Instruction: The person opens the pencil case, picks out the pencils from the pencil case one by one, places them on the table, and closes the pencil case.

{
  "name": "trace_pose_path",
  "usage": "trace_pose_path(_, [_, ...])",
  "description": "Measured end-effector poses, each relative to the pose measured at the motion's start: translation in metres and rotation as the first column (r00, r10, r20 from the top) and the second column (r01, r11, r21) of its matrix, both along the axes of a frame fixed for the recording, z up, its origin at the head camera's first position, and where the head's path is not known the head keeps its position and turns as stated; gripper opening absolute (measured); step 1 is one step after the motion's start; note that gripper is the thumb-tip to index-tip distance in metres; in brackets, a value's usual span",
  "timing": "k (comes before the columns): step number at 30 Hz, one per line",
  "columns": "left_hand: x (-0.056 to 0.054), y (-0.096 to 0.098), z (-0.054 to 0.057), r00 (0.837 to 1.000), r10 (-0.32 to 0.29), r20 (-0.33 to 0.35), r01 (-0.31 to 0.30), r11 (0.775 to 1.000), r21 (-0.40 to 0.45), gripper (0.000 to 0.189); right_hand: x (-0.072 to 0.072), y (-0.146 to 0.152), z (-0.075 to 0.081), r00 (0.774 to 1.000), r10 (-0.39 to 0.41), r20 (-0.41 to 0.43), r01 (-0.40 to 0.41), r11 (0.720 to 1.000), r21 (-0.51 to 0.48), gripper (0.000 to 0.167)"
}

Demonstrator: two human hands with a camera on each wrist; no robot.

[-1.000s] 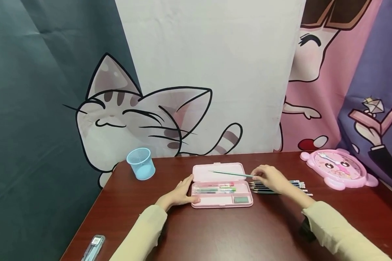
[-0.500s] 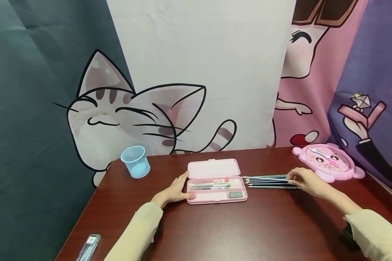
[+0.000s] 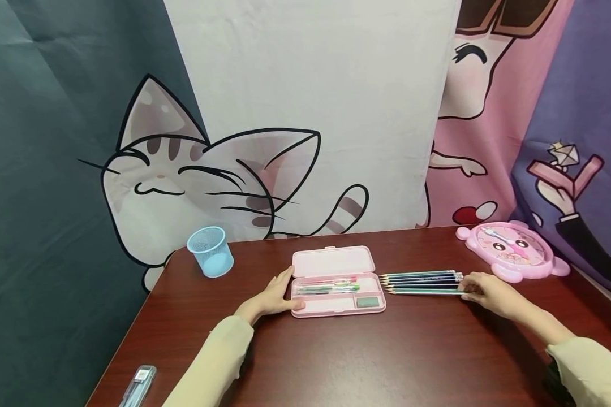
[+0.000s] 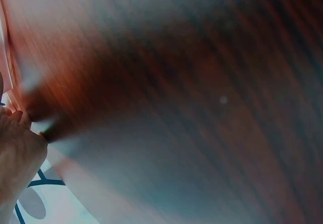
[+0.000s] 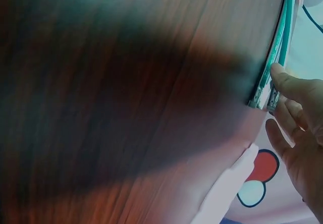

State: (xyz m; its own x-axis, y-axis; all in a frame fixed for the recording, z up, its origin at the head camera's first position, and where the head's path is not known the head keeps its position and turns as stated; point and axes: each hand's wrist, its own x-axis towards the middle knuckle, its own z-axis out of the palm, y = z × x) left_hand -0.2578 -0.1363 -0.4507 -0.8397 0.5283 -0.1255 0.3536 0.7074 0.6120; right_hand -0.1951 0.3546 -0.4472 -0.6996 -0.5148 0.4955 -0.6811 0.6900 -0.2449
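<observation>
A pink pencil case (image 3: 331, 308) lies with its lid laid back. Several pens (image 3: 328, 288) fill its upper part and a grey-green eraser (image 3: 368, 302) sits in the lower right compartment. My left hand (image 3: 269, 297) rests at the case's left side, fingers extended towards the lid and thumb on the front left corner. To the right of the case, several pencils (image 3: 420, 277) lie side by side, points to the left. My right hand (image 3: 494, 295) pinches the end of the nearest green pencil (image 3: 425, 292); the thumb shows against it in the right wrist view.
A blue mesh pen cup (image 3: 211, 252) stands at the table's back left. Behind my right hand lies a pink animal-shaped clock (image 3: 514, 249). A small clear case (image 3: 138, 386) sits at the front left edge. A cartoon curtain (image 3: 377, 113) hangs behind the table.
My right hand carried a pencil from over the open lid rightwards to the pencil row, then shifted slightly nearer, to the nearest pencil's end. My left hand stayed against the case.
</observation>
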Motion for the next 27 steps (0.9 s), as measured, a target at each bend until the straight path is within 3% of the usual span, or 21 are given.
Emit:
trace_pose_path(7, [0.000,0.001,-0.001,1.000,-0.011,-0.024,0.011,1.000,0.002,0.098,-0.006,-0.005,-0.004,0.996,-0.064,-0.059,0.071,0.991,0.113,0.029])
trace_pose_path(11, [-0.001,0.000,-0.003,1.000,-0.010,-0.026,0.010,1.000,-0.012,0.098,-0.010,-0.007,-0.006,0.992,-0.087,-0.093,0.098,0.987,0.129,0.030])
trace_pose_path(15, [-0.002,-0.002,-0.002,1.000,-0.003,-0.014,0.003,1.000,-0.010,0.099,-0.013,-0.020,-0.002,0.993,-0.115,-0.013,0.116,0.993,0.034,0.027])
trace_pose_path(19, [-0.001,-0.005,-0.001,0.999,0.029,0.023,-0.029,0.999,0.016,0.098,-0.020,-0.054,0.007,0.975,-0.138,0.173,0.158,0.981,-0.111,0.014])
trace_pose_path(21, [-0.002,-0.006,0.001,0.994,0.076,0.074,-0.081,0.994,0.071,0.092,-0.028,-0.076,0.012,0.945,-0.156,0.286,0.202,0.969,-0.141,0.014])
trace_pose_path(23, [-0.006,-0.004,0.005,0.980,0.136,0.148,-0.159,0.974,0.158,0.084,-0.040,-0.097,0.017,0.893,-0.162,0.421,0.248,0.956,-0.158,0.026])
trace_pose_path(25, [-0.013,0.001,0.010,0.946,0.190,0.261,-0.259,0.930,0.262,0.076,-0.055,-0.117,0.021,0.809,-0.152,0.567,0.307,0.933,-0.187,0.041])
trace_pose_path(27, [-0.021,0.009,0.017,0.891,0.244,0.384,-0.381,0.861,0.336,0.071,-0.070,-0.136,0.023,0.692,-0.098,0.715,0.383,0.889,-0.250,0.055])
